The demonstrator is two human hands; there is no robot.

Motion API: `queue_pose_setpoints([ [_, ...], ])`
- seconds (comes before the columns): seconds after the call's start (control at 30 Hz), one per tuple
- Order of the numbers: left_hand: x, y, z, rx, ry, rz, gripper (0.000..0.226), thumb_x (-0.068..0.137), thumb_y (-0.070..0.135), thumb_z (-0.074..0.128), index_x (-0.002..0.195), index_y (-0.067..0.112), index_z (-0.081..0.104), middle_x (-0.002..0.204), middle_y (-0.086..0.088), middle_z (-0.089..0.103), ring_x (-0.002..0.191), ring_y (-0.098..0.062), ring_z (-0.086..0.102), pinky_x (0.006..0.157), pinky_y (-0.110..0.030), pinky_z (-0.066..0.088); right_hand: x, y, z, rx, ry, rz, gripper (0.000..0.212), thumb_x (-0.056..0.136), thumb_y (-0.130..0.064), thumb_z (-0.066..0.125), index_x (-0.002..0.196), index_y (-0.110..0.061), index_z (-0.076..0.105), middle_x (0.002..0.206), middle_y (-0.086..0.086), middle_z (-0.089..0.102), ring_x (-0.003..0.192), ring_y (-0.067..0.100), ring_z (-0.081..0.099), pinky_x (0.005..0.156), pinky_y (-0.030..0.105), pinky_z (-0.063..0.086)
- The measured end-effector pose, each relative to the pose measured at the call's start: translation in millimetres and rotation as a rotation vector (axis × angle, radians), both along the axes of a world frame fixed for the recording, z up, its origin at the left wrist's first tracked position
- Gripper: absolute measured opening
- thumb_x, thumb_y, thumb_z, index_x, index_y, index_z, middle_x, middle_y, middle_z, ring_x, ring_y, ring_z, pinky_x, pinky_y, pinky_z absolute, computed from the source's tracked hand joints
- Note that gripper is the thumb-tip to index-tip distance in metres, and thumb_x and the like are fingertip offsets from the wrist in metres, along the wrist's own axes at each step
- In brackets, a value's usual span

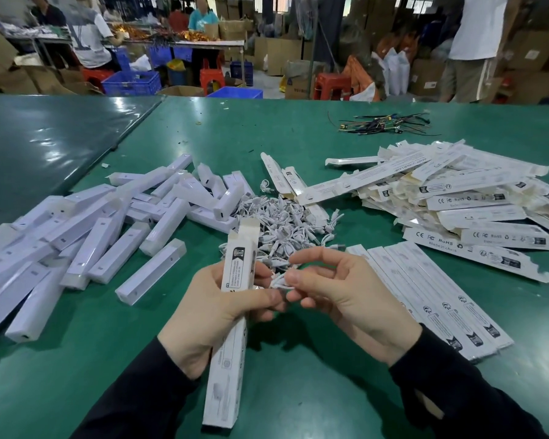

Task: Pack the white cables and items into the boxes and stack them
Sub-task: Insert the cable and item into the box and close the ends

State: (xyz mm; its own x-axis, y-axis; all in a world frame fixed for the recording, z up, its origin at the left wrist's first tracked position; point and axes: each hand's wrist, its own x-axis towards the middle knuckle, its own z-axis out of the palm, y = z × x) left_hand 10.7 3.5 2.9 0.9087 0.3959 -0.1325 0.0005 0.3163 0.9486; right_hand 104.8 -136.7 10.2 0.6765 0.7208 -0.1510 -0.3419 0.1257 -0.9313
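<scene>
Green table [298,391], filling the lower three quarters of the frame. Heap of flattened, unfolded white boxes [463,198], printed with small markings, at right centre; nothing in them. Loose pile of long white bar-shaped items [114,229] at left centre, lying crisscross, some in clear wrap. Neat row of slim white boxes [431,296] laid side by side at lower right, just right of the right hand; contents cannot be told. Tangle of coiled white cables [286,217] at frame centre, between the item pile and the flattened heap. One long white box [232,318] at lower centre, held tilted with its top flaps open at the upper end; its inside is not visible. Left hand [216,312], fingers and thumb wrapped round that box's middle. Right hand [336,296], just beside the left, thumb and fingertips pinching a small coiled white cable [279,280] close by the box's side. Small bundle of dark wires [390,123] at upper right of the table.
</scene>
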Motion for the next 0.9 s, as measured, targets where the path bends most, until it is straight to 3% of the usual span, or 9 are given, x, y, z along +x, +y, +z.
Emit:
queue_pose_setpoints([
  [0.1, -0.2, -0.4, 1.8, 0.0, -0.034, 0.047, 0.042, 0.049, 0.0, 0.076, 0.088, -0.004, 0.062, 0.067, -0.015, 0.067, 0.05, -0.021, 0.066, 0.045, -0.02, 0.051, 0.9, 0.8, -0.1, -0.062, 0.039, 0.044, 0.049, 0.055, -0.025, 0.082, 0.099, -0.008, 0.068, 0.077, 0.006, 0.07, 0.057, 0.01, 0.064, 0.048, 0.016, 0.048],
  [0.2, -0.7, 0.9, 4.2, -0.016, -0.066, 0.079, 0.041, 0.049, -0.001, 0.075, 0.088, -0.003, 0.062, 0.062, -0.012, 0.066, 0.047, -0.018, 0.063, 0.044, -0.02, 0.051, 0.3, 3.0, -2.3, -0.11, 0.112, 0.151, 0.06, 0.063, -0.04, 0.077, 0.112, -0.008, 0.063, 0.098, 0.012, 0.068, 0.076, 0.019, 0.068, 0.068, 0.026, 0.057],
  [0.3, -1.8, 1.2, 6.2, -0.033, -0.076, 0.071, 0.043, 0.047, 0.001, 0.076, 0.087, 0.0, 0.061, 0.062, -0.011, 0.066, 0.045, -0.017, 0.061, 0.043, -0.02, 0.049, 0.1, 1.9, -3.1, -0.038, 0.221, 0.271, 0.049, 0.078, -0.037, 0.069, 0.111, -0.001, 0.068, 0.1, 0.016, 0.069, 0.087, 0.025, 0.069, 0.081, 0.03, 0.058],
  [0.43, -2.9, 2.1, 6.6, -0.007, -0.047, 0.049, 0.044, 0.043, 0.009, 0.081, 0.083, 0.004, 0.063, 0.063, -0.009, 0.066, 0.041, -0.013, 0.056, 0.04, -0.018, 0.046, 3.0, -1.1, 0.1, 0.002, 0.248, 0.235, 0.024, 0.075, -0.02, 0.071, 0.093, -0.004, 0.076, 0.093, 0.015, 0.074, 0.075, 0.018, 0.072, 0.07, 0.025, 0.059],
  [0.63, -3.0, 0.7, 2.8, -0.006, -0.053, -0.009, 0.038, 0.051, 0.006, 0.078, 0.084, 0.002, 0.062, 0.059, -0.004, 0.062, 0.04, -0.011, 0.053, 0.039, -0.018, 0.044, 5.9, -3.1, -1.4, -0.039, 0.297, 0.212, 0.037, 0.069, -0.015, 0.075, 0.103, 0.001, 0.073, 0.09, 0.01, 0.071, 0.07, 0.013, 0.065, 0.062, 0.024, 0.058],
  [0.73, -2.0, 1.8, 3.6, -0.017, -0.053, -0.001, 0.035, 0.051, 0.007, 0.078, 0.082, 0.003, 0.063, 0.059, -0.005, 0.062, 0.04, -0.011, 0.052, 0.039, -0.017, 0.044, 7.1, -3.1, 0.8, -0.062, 0.247, 0.233, 0.025, 0.069, -0.016, 0.075, 0.092, -0.008, 0.079, 0.089, 0.007, 0.074, 0.071, 0.011, 0.068, 0.058, 0.023, 0.057],
  [0.8, -1.7, 2.7, 5.8, -0.003, -0.011, -0.043, 0.036, 0.055, 0.008, 0.077, 0.086, 0.001, 0.06, 0.053, -0.006, 0.058, 0.037, -0.011, 0.051, 0.037, -0.017, 0.042, 8.5, -2.4, 0.7, -0.012, 0.179, 0.129, 0.022, 0.064, -0.013, 0.076, 0.085, -0.008, 0.08, 0.087, 0.009, 0.076, 0.068, 0.012, 0.07, 0.056, 0.022, 0.057],
  [0.9, -4.2, 2.8, 5.6, 0.004, 0.1, -0.232, 0.045, 0.061, -0.002, 0.082, 0.092, 0.0, 0.05, 0.05, -0.008, 0.055, 0.033, -0.014, 0.051, 0.033, -0.017, 0.039, 12.5, -4.4, -1.7, 0.09, -0.199, -0.153, 0.026, 0.057, -0.018, 0.082, 0.082, -0.014, 0.081, 0.082, 0.009, 0.076, 0.064, 0.013, 0.067, 0.061, 0.019, 0.055],
])
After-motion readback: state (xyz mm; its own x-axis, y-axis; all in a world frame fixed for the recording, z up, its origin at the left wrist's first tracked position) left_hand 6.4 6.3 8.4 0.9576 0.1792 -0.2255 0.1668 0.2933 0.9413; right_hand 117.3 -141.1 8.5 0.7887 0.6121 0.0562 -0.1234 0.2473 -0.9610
